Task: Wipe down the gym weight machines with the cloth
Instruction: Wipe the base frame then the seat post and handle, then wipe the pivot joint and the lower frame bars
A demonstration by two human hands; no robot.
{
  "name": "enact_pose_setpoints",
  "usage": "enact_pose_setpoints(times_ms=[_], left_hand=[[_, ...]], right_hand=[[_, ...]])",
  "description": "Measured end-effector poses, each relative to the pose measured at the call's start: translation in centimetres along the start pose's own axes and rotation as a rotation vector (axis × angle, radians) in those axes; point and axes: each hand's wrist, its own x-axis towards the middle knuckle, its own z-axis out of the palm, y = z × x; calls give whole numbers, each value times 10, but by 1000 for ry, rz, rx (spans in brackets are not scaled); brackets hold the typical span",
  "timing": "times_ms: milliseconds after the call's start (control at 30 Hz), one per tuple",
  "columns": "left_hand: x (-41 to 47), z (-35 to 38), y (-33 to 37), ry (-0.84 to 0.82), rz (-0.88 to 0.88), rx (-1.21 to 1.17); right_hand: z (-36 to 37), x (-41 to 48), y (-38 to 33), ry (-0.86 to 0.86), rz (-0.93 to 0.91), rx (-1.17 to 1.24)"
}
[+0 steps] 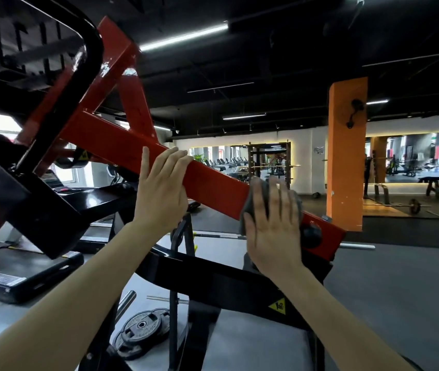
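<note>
We press our right hand (pixel 274 223) flat, fingers straight, on the grey cloth (pixel 256 191), holding it against the near face of the red beam (pixel 213 183) close to its lower end, just beside a black knob (pixel 311 234). Our left hand (pixel 162 188) hooks its fingers over the beam's top edge further up, thumb pointing upward. The beam's long axis slants from the machine's frame at upper left down to lower right; beyond it we see an orange pillar (pixel 347 156) and, farther off, wall mirrors (pixel 414 156).
</note>
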Motion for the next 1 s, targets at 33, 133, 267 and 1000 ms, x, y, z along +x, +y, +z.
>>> enact_pose_setpoints(times_ms=[33, 133, 267, 1000], left_hand=[[0, -1, -1, -18, 15, 5], [-3, -8, -9, -19, 45, -6], [-16, -15, -26, 69, -53, -49], [-11, -74, -109, -199, -127, 140]], right_hand=[[0, -4, 3, 13, 19, -8], [0, 2, -13, 23, 60, -18], [1, 27, -51, 40, -19, 6], [7, 77, -111, 52, -317, 12]])
